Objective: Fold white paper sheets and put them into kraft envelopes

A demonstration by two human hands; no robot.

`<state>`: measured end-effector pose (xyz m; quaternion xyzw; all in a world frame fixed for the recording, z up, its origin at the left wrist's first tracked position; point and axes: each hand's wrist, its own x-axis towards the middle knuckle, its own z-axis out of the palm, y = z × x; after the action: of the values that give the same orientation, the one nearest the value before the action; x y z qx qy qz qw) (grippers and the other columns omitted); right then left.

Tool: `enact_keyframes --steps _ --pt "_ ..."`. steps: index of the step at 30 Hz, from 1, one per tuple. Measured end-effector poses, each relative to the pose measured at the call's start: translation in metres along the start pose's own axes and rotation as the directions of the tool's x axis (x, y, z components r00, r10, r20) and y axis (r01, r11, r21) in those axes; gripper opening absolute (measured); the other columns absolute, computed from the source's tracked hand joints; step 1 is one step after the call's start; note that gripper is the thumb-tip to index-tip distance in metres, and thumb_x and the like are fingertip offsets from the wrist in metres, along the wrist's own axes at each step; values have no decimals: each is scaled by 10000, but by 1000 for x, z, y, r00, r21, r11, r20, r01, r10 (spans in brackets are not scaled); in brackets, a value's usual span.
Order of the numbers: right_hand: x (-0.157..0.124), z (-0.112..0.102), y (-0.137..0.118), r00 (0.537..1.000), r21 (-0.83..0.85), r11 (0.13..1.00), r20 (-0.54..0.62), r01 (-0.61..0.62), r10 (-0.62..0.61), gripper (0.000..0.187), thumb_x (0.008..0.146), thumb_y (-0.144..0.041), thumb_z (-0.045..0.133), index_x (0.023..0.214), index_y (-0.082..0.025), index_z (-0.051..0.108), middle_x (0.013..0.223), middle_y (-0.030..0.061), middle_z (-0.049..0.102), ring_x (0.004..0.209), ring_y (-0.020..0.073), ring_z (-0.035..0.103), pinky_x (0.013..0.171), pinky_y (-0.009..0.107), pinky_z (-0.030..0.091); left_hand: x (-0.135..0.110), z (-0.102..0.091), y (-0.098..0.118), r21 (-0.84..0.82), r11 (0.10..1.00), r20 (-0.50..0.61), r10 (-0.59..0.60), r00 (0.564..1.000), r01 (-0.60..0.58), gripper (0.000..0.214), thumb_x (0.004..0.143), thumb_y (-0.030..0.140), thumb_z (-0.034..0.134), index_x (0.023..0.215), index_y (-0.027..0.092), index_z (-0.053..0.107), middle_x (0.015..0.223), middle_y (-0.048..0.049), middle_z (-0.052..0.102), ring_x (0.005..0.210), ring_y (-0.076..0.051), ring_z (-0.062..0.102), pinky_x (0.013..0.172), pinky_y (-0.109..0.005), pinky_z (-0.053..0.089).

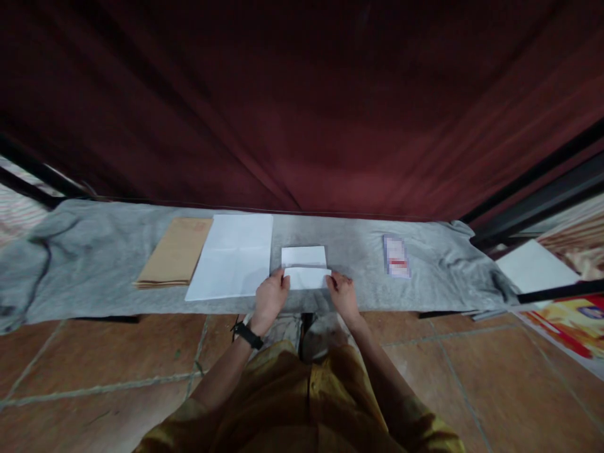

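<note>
A small white sheet of paper [304, 257] lies in front of me on the grey cloth, its near part folded up into a flap. My left hand [272, 297] pinches the left end of the folded paper between thumb and fingers. At the opposite end, my right hand [343, 294] grips the right edge in the same way. Left of my hands rests a stack of large white paper [233, 258], close to the left fingers. Beyond it lies a pile of brown envelopes [174, 253].
The grey cloth [358, 251] covers a narrow bench. On its right side lies a small packet with a blurred print [397, 257]. A dark red curtain [302, 126] hangs behind. Dark metal bars [542, 195] stand at the right, near a colourful printed bag [576, 324].
</note>
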<state>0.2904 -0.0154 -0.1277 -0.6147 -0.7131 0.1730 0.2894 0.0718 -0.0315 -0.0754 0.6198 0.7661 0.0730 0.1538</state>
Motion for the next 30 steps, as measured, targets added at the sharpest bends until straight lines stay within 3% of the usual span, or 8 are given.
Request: enact_keyframes --steps 10,16,20,26,30 --pt "15 4 -9 996 -268 961 23 -73 82 220 1028 -328 502 1042 -209 687 968 76 777 887 226 706 875 326 395 7 1 7 37 997 -14 -63 998 64 379 1018 382 388 1255 199 621 984 -117 762 946 -267 725 760 -337 496" --pt "19 6 -15 994 -310 945 4 -106 112 222 1025 -346 510 1031 -209 685 867 74 770 821 229 710 855 329 381 8 6 6 63 996 -34 -61 998 63 402 1023 394 370 1267 186 612 966 -129 761 940 -259 728 773 -334 506" --pt "16 6 -13 995 -219 970 -35 -102 97 261 1028 -353 466 1071 -201 675 900 82 768 835 227 703 862 336 392 6 9 8 88 995 -54 -47 997 51 408 1029 388 343 1243 175 617 957 -137 758 928 -263 730 760 -335 508" --pt "9 4 -4 995 104 992 -60 -68 75 318 988 -389 464 1161 -200 652 918 52 757 857 216 686 870 348 452 8 9 9 79 995 -58 -61 996 65 399 1026 380 352 1243 180 621 934 -130 754 933 -255 731 775 -325 508" --pt "10 5 -1 993 159 982 -53 -96 106 318 944 -350 506 1176 -194 658 890 48 753 845 212 690 877 354 471 10 7 10 75 994 -62 -71 996 75 394 1024 378 363 1244 176 621 940 -137 756 937 -259 733 777 -331 507"
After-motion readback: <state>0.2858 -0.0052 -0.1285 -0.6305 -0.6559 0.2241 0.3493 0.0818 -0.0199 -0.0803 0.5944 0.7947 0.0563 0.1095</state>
